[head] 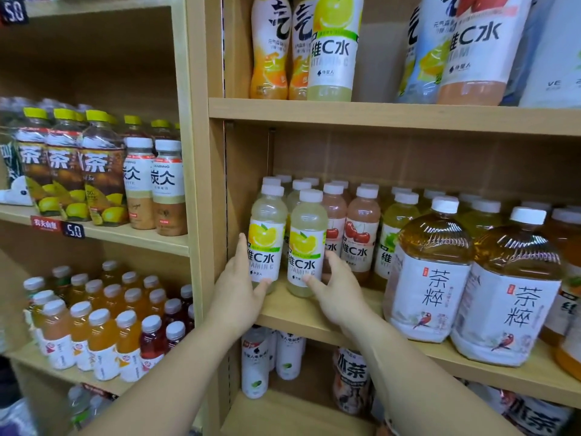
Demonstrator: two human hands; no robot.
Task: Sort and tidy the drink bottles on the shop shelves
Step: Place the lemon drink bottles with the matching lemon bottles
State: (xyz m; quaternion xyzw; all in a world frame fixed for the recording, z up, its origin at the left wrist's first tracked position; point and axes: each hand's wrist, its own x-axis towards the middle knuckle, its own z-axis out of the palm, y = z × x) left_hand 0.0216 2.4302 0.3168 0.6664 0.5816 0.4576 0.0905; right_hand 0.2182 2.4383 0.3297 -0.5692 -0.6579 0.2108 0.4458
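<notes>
1. Work sits at middle shelf [295,313] of the right-hand unit, frame centre.
2. Left hand [237,287] grips left lemon bottle [267,234]: fingers up its 9 o'clock side, thumb on lower front.
3. Right hand [334,289] grips right lemon bottle [307,243]: thumb on lower front, fingers wrapped round its 3 o'clock side.
4. Both bottles upright, side by side, near the board's front edge. Right base is on the board; left base is hidden by the thumb.
5. Cherry bottles [361,237] stand at 3 o'clock of the pair, two big tea bottles [430,278] at 4 o'clock.
</notes>
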